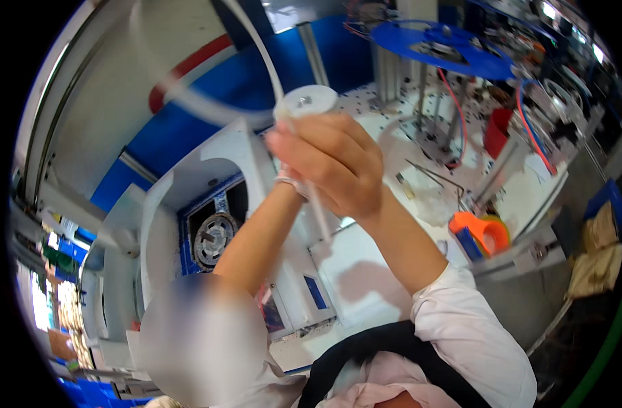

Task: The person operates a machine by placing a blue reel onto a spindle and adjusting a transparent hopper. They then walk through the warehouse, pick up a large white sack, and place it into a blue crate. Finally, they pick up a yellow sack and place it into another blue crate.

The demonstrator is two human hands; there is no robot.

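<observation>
In front of me, high in the view, my right hand (341, 160) is closed around a thin white flexible strip (260, 41). One length runs up from the fingers to the top edge. A blurred loop swings out to the left, and a short end hangs below the hand. My left hand (292, 178) is raised against the right one, which covers most of it, so its fingers are hidden. Just beyond the knuckles is a white disc (319, 99) with a small metal bolt at its middle.
Below left stands a white machine housing (239, 149) with a round metal fixture (214, 239) inside. At the back right, a blue round plate (399, 42) stands on metal posts. An orange tape roll (486, 234), hex keys (437, 175) and a red cup (496, 132) are on the right.
</observation>
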